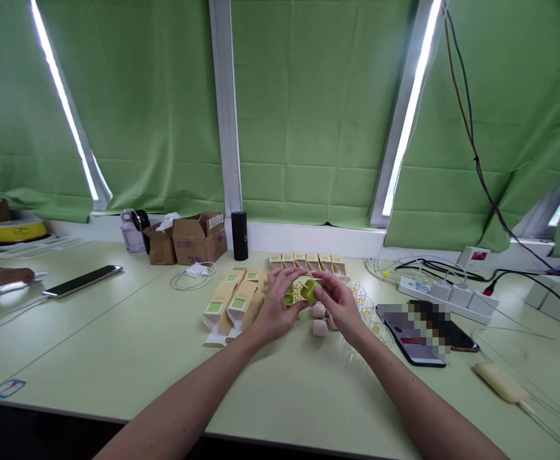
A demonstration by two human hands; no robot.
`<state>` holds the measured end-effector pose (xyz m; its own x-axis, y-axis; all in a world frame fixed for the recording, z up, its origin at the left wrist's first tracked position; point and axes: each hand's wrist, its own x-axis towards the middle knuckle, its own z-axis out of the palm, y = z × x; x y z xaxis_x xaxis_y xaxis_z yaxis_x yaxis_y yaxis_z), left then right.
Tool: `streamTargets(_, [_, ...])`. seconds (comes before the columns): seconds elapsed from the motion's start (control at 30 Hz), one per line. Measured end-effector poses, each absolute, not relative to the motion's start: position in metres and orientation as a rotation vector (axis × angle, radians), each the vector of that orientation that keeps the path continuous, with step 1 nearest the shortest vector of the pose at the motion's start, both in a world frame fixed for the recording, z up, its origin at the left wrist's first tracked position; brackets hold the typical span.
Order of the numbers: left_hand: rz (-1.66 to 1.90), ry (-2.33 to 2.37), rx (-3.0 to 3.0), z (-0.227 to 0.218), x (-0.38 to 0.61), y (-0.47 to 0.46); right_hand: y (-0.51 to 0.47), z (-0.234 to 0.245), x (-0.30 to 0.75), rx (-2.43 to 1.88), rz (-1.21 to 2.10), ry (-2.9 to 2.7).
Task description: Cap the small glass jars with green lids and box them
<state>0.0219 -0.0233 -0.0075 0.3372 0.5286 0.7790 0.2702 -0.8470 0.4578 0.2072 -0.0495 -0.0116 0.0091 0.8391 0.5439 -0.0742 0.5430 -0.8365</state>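
A small rounded green piece (pixel 310 291) is held up between my two hands, over the middle of the table. My right hand (pixel 341 301) pinches it between thumb and fingers. From the other side, the thumb and fingertips of my left hand (pixel 278 305) close about the same piece. Below them stand several pale pinkish cylinders (pixel 318 328). Clear plastic cups (pixel 366 308) with yellow centres line up by my right hand, partly hidden by it. More green pieces (pixel 289 297) show behind my left fingers. Beside that hand lie long yellow cartons (pixel 245 301) with green labels.
A row of small yellow boxes (pixel 307 262) stands behind my hands. To the right are phones (pixel 411 335), a power strip (pixel 447 297) and loose cables. Cardboard boxes (pixel 198 239) and a black bottle (pixel 239 236) stand at the back. Another person's hand (pixel 2 278) is far left, near a tablet (pixel 84 281).
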Motion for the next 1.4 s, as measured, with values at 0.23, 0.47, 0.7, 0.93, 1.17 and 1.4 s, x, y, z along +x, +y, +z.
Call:
streamTargets(0.23, [1.439,0.643,2.268,-0.009,0.023,-0.021,-0.051,-0.01,0.206,-0.767,0.8,-1.377])
streamTargets(0.47, [1.507,0.749,1.759,-0.016,0.02,-0.003,-0.062,0.006,0.225,-1.174,0.104,-1.756])
streamTargets(0.7, [1.403,0.538,1.318,-0.012,0.019,0.001,-0.073,0.01,0.224,-1.383,-0.355,-2.349])
streamTargets(0.93, [1.426,0.512,1.299,-0.005,0.02,-0.003,-0.075,0.001,0.22,-1.459,-0.467,-2.476])
streamTargets(1.17, [1.436,0.539,1.368,-0.006,0.019,-0.002,-0.071,-0.005,0.218,-1.475,-0.532,-2.479])
streamTargets(1.4, [1.454,0.535,1.308,-0.005,0.018,-0.003,-0.066,0.005,0.222,-1.209,0.118,-2.083])
